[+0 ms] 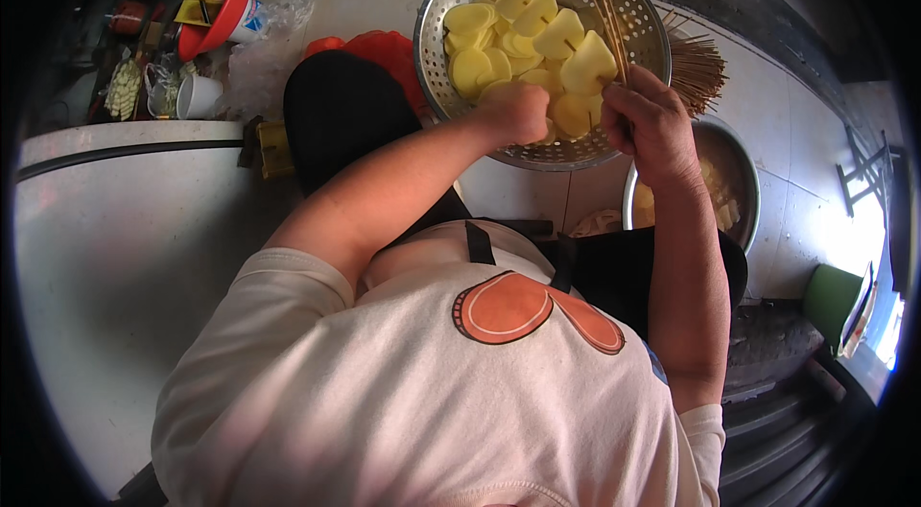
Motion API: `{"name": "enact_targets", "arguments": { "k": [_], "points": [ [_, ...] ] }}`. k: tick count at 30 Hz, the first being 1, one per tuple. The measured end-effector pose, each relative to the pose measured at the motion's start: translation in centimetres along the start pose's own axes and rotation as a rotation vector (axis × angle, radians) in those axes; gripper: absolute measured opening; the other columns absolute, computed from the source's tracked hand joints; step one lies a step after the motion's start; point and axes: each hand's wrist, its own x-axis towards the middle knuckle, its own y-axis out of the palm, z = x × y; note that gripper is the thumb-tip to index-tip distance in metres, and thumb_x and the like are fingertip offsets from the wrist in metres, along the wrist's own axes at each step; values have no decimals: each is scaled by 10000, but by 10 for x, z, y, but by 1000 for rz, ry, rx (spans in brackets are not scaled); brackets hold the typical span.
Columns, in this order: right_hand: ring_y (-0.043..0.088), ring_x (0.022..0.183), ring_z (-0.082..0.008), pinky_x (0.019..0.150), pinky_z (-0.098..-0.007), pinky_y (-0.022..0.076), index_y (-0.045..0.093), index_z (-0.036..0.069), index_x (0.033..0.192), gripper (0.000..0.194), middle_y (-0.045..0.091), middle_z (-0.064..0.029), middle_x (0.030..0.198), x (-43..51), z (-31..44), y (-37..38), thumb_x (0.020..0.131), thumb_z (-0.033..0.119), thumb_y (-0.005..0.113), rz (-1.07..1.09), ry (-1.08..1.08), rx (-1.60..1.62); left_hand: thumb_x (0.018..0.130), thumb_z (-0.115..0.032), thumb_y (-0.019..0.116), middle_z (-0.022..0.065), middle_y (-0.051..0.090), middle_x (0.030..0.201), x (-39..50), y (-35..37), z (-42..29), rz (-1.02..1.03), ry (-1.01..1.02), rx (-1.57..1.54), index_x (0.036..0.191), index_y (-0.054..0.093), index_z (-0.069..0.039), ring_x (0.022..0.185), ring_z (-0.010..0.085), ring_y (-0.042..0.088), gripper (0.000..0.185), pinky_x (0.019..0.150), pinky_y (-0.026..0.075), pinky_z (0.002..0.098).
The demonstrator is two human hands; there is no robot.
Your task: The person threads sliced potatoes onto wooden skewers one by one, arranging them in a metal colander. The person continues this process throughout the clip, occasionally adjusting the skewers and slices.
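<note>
A perforated metal colander [437, 75] stands before me, holding many thin, pale yellow slices [471, 68] that look like potato. Several slices [561, 33] sit in a spaced row on a thin stick, bits of which show between them. My right hand [651, 122], at the colander's near right side, grips a few long bamboo skewers [608, 10] that point up and away past its far rim. Beside the row, my left hand [514, 111] is curled low over the slices, its back towards me. Its fingertips are hidden, so whether it holds a slice is unclear.
A bundle of bamboo skewers [694, 75] lies right of the colander. Nearer me, a metal basin [752, 197] holds liquid and pale pieces. A red plastic bowl [234, 7], a white cup [200, 97] and plastic bags [259, 72] are at left, beyond a white surface [129, 277].
</note>
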Motion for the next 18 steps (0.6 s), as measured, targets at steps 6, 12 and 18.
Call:
{"name": "enact_targets", "arguments": {
  "k": [6, 12, 18],
  "points": [
    [460, 505, -77, 458, -232, 336, 563, 26, 843, 128, 555, -18, 649, -1, -1, 0, 834, 152, 584, 0, 8, -36, 760, -182, 614, 164, 689, 814, 4, -42, 10, -202, -185, -136, 870, 687, -35, 753, 306, 678, 197, 674, 526, 408],
    [441, 480, -77, 427, -227, 304, 546, 32, 835, 101, 527, -21, 617, -2, 1, 5, 848, 130, 566, -18, 27, -61, 824, -66, 614, 47, 679, 863, 22, -99, 33, -547, -415, -1218, 986, 618, -80, 748, 165, 660, 162, 618, 516, 284],
    [460, 488, -78, 431, -228, 312, 561, 26, 856, 105, 540, -19, 620, -2, -1, 4, 828, 127, 570, -2, 53, -73, 802, -6, 625, 120, 643, 916, 25, -118, 46, -734, -240, -1692, 974, 574, -26, 759, 239, 642, 181, 647, 551, 341]
  ]
}}
